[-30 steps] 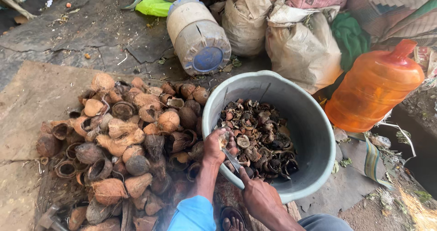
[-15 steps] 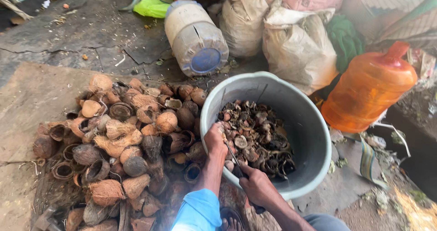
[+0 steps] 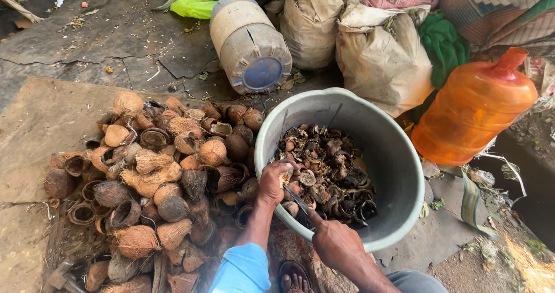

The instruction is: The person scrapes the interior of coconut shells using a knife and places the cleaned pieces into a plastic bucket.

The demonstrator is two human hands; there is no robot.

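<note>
Left hand [image 3: 275,181] fingers are clamping a coconut piece [image 3: 285,177] over the grey tub [image 3: 399,171]; right hand [image 3: 336,245] fingers are gripping a knife [image 3: 298,201] against it.

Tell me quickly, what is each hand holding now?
Left hand: closed on a pale coconut piece, over the grey tub.
Right hand: closed on a knife.

Cracked grey concrete floor [image 3: 115,44] spreads beneath everything, in daylight. Behind the orange water jug [image 3: 471,111] stand bulging sacks [image 3: 381,62], with a green cloth [image 3: 442,44] between them and the jug. Left of the sacks, a dirty white barrel [image 3: 248,44] lies on its side.
</note>
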